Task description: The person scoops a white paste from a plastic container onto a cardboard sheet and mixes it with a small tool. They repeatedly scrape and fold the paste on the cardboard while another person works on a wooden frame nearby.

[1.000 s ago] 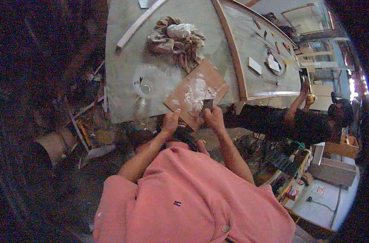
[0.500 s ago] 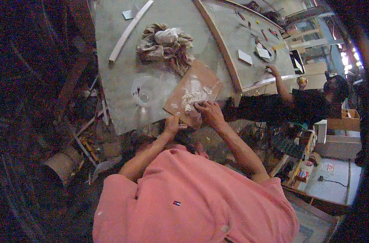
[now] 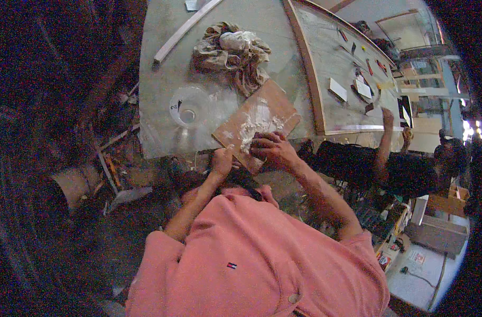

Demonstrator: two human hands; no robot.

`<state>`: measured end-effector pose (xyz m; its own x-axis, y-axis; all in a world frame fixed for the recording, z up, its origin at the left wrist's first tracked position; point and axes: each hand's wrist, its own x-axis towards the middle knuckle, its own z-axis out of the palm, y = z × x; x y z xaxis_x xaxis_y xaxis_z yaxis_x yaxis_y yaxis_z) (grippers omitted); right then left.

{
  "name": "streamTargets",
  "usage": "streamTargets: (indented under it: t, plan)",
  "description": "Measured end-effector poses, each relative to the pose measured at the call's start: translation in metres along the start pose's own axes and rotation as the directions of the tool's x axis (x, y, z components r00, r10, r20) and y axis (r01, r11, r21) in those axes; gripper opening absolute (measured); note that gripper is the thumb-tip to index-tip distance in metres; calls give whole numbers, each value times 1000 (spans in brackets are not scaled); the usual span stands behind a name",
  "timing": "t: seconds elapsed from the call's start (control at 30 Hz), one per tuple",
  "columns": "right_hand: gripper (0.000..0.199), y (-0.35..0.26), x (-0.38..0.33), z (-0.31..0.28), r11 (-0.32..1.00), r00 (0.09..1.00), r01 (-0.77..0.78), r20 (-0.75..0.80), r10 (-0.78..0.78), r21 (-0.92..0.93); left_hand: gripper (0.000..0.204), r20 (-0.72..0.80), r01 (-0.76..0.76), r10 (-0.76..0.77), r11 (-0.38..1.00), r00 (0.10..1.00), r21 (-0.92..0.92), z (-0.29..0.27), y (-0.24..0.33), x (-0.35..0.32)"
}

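A brown board (image 3: 234, 123), with white paste (image 3: 258, 117) smeared across its middle, lies tilted at the table's near edge and juts over it. My left hand (image 3: 221, 160) grips the board's near left edge, fingers curled there and partly hidden. Over the board's near right part, my right hand (image 3: 277, 150) is closed with bent fingers at the edge of the paste. What it holds is hidden and too blurred to name. A crumpled cloth (image 3: 228, 55) touches or nearly touches the board's far corner. To the board's left is a clear round container (image 3: 187, 115).
On the pale table (image 3: 161, 132) lie a light wooden strip (image 3: 185, 33) and a raised wooden bar (image 3: 306, 63). Past the bar are white blocks (image 3: 337, 90) and several tools (image 3: 370, 67). A co-worker in dark clothes (image 3: 357, 161) reaches over the table's right side.
The paste looks flatter and more spread out, where it was lumpy before. The scene has shifted right in view. My left hand stays at the board's edge; the co-worker's arm has moved.
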<state>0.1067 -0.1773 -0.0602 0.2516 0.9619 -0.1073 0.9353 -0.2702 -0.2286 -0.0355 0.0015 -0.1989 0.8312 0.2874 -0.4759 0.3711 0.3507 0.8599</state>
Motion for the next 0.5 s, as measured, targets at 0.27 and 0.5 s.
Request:
streamTargets:
  t: [0.27, 0.5]
  plan:
    - [28, 78, 4, -16, 967, 964, 254, 73, -254, 17, 51, -241, -246, 369, 872, 898, 423, 9, -41, 12]
    - [39, 82, 32, -8, 986, 984, 154, -83, -160, -71, 50, -266, -152, 258, 919, 929, 364, 5, -38, 9]
